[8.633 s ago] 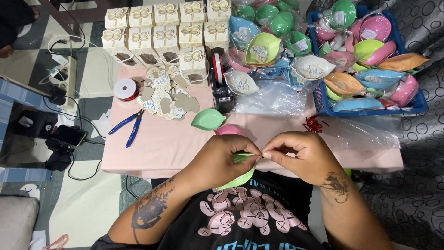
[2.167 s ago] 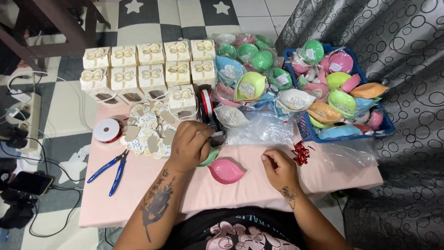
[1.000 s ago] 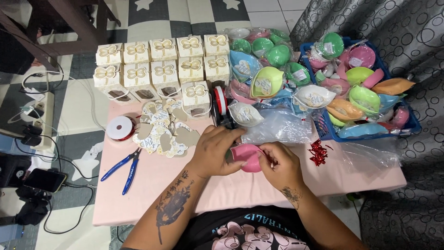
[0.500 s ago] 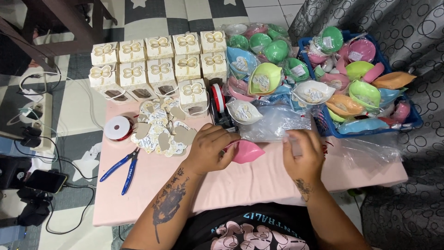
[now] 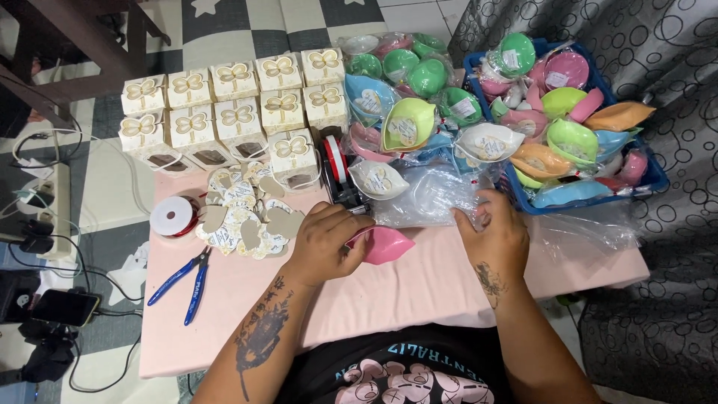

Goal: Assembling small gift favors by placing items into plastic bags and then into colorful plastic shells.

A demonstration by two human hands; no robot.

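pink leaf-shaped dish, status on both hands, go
Left hand gripping pink leaf-shaped plastic dish on pink table. Right hand on clear plastic bags. Black tape dispenser just behind the dish.

Bright, even light; soft shadows, sharp focus.

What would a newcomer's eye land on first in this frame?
Probably the blue basket at upper right, heaped with pastel leaf-shaped dishes, and the rows of cream butterfly gift boxes at upper left. At the centre of the pink table, the left hand holds a pink dish, while the right hand rests on clear plastic bags.
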